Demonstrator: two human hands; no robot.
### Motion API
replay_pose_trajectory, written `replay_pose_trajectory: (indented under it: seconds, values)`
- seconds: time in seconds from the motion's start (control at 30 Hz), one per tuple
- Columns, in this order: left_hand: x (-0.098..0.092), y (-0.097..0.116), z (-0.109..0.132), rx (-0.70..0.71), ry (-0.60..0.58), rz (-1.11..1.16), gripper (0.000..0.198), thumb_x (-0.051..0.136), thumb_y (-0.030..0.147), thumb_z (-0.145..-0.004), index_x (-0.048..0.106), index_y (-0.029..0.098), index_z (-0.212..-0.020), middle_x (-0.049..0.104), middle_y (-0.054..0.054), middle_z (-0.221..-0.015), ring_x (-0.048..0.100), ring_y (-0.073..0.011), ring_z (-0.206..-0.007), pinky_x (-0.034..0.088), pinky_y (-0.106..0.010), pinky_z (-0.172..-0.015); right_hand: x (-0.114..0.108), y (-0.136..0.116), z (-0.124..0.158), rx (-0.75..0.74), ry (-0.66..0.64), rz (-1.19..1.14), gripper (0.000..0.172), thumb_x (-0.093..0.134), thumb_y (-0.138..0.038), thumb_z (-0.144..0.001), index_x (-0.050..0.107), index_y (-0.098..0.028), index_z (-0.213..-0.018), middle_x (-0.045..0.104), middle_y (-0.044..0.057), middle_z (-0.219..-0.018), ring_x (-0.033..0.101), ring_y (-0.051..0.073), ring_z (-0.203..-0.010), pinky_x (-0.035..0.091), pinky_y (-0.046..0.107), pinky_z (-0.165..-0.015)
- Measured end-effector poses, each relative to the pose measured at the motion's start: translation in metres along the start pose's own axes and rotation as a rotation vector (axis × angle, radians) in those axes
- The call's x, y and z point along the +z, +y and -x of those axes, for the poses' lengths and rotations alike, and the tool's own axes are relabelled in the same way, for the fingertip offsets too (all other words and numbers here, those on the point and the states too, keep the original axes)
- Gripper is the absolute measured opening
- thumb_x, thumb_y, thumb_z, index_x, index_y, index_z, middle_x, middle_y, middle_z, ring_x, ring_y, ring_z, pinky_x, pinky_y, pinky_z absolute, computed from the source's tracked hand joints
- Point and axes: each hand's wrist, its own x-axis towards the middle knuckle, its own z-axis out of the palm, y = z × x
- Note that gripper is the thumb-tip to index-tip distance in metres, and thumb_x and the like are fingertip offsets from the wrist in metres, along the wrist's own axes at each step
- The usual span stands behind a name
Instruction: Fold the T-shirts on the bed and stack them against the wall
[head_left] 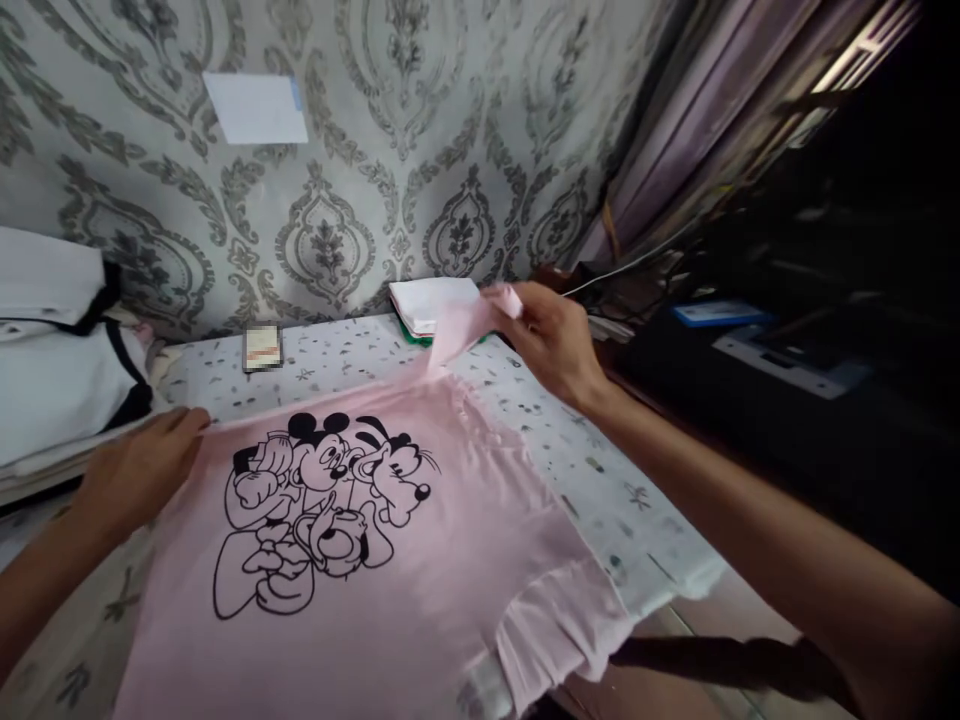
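Note:
A pink shirt (480,500) with a black line print of cartoon characters lies spread over the table, its ruffled edge hanging towards the near right. My left hand (154,455) pinches the shirt's far left edge down at the tabletop. Raised over the far side, my right hand (551,335) grips a strip of the same pink cloth and pulls it up off the table. Behind that strip lies a stack of folded white cloth (431,300) with a green layer at its bottom.
White garments with black trim (67,370) are piled at the left. A small label-like square (262,347) sits near the wall. The patterned tablecloth (630,490) covers the table. Dark furniture with a blue-edged item (720,315) stands at right, beside a purple curtain (675,110).

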Motion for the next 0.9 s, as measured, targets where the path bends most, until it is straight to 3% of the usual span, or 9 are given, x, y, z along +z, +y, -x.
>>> replay_pose_trajectory:
  seconds: [0.1, 0.17, 0.23, 0.3, 0.37, 0.5, 0.63, 0.73, 0.9]
  values:
    - [0.009, 0.001, 0.022, 0.054, -0.038, 0.015, 0.04, 0.027, 0.029, -0.093, 0.064, 0.021, -0.106, 0.066, -0.013, -0.115, 0.063, -0.0316, -0.101, 0.05, -0.041, -0.065, -0.033, -0.012, 0.068, -0.097, -0.174, -0.036, 0.03, 0.052, -0.044, -0.097, 0.075, -0.027, -0.105, 0.071, 0.009, -0.095, 0.065, 0.022, -0.085, 0.053, 0.037, -0.077]
    - [0.017, 0.001, 0.037, 0.084, -0.074, 0.034, 0.043, 0.027, 0.029, -0.092, 0.065, 0.021, -0.111, 0.066, -0.014, -0.121, 0.062, -0.0325, -0.107, 0.052, -0.042, -0.066, -0.048, -0.014, 0.104, -0.039, -0.496, -0.093, 0.026, 0.058, -0.043, -0.094, 0.075, -0.031, -0.11, 0.073, 0.009, -0.095, 0.067, 0.021, -0.077, 0.053, 0.035, -0.07]
    - [0.024, 0.001, 0.049, 0.067, -0.13, 0.05, 0.05, 0.023, 0.029, -0.092, 0.065, 0.02, -0.118, 0.063, -0.016, -0.13, 0.062, -0.0329, -0.111, 0.053, -0.043, -0.066, -0.055, -0.009, 0.125, 0.038, -0.768, -0.142, 0.032, 0.069, -0.041, -0.086, 0.074, -0.034, -0.117, 0.075, 0.008, -0.098, 0.067, 0.02, -0.073, 0.053, 0.033, -0.065]
    - [0.03, 0.001, 0.056, 0.034, -0.175, 0.064, 0.056, 0.018, 0.031, -0.093, 0.065, 0.02, -0.121, 0.062, -0.015, -0.134, 0.062, -0.0331, -0.115, 0.054, -0.044, -0.067, -0.05, 0.001, 0.127, 0.114, -0.863, -0.187, 0.039, 0.073, -0.041, -0.081, 0.073, -0.032, -0.119, 0.075, 0.007, -0.103, 0.068, 0.019, -0.071, 0.052, 0.03, -0.062]
    - [0.034, -0.001, 0.059, 0.024, -0.191, 0.085, 0.059, 0.016, 0.036, -0.094, 0.066, 0.021, -0.12, 0.063, -0.014, -0.134, 0.06, -0.0327, -0.12, 0.055, -0.043, -0.07, -0.031, 0.016, 0.111, 0.202, -0.788, -0.203, 0.032, 0.067, -0.04, -0.085, 0.075, -0.026, -0.113, 0.076, 0.006, -0.1, 0.068, 0.016, -0.067, 0.051, 0.027, -0.06]
    - [0.032, -0.007, 0.055, 0.034, -0.212, 0.146, 0.06, 0.018, 0.045, -0.092, 0.065, 0.021, -0.119, 0.063, -0.014, -0.133, 0.06, -0.0312, -0.122, 0.054, -0.042, -0.077, 0.034, 0.047, 0.054, 0.439, -0.444, -0.006, 0.018, 0.058, -0.026, -0.091, 0.074, -0.018, -0.089, 0.074, 0.002, -0.078, 0.068, 0.013, -0.062, 0.048, 0.021, -0.063]
    - [0.025, -0.02, 0.043, 0.007, -0.349, 0.351, 0.055, 0.031, 0.06, -0.088, 0.064, 0.024, -0.115, 0.07, -0.01, -0.12, 0.066, -0.028, -0.106, 0.052, -0.038, -0.084, 0.092, 0.068, 0.009, 0.682, -0.39, 0.115, 0.029, 0.059, -0.033, -0.092, 0.069, -0.015, -0.071, 0.07, 0.006, -0.066, 0.069, 0.017, -0.064, 0.049, 0.024, -0.062]
    - [0.026, -0.03, 0.029, -0.054, -0.283, 0.423, 0.059, 0.026, 0.06, -0.092, 0.061, 0.021, -0.119, 0.072, -0.011, -0.114, 0.067, -0.0272, -0.096, 0.051, -0.038, -0.084, 0.113, 0.083, -0.002, 0.737, -0.379, 0.128, 0.024, 0.07, -0.034, -0.082, 0.068, -0.016, -0.066, 0.069, 0.006, -0.063, 0.067, 0.018, -0.063, 0.048, 0.025, -0.059]
    - [0.046, -0.034, 0.006, -0.02, -0.099, 0.258, 0.048, 0.031, 0.04, -0.092, 0.063, 0.014, -0.116, 0.07, -0.017, -0.117, 0.062, -0.0311, -0.112, 0.047, -0.042, -0.096, 0.121, 0.11, 0.005, 0.783, -0.313, 0.081, 0.011, 0.066, -0.022, -0.079, 0.072, -0.016, -0.071, 0.064, 0.0, -0.055, 0.059, 0.012, -0.05, 0.043, 0.02, -0.048]
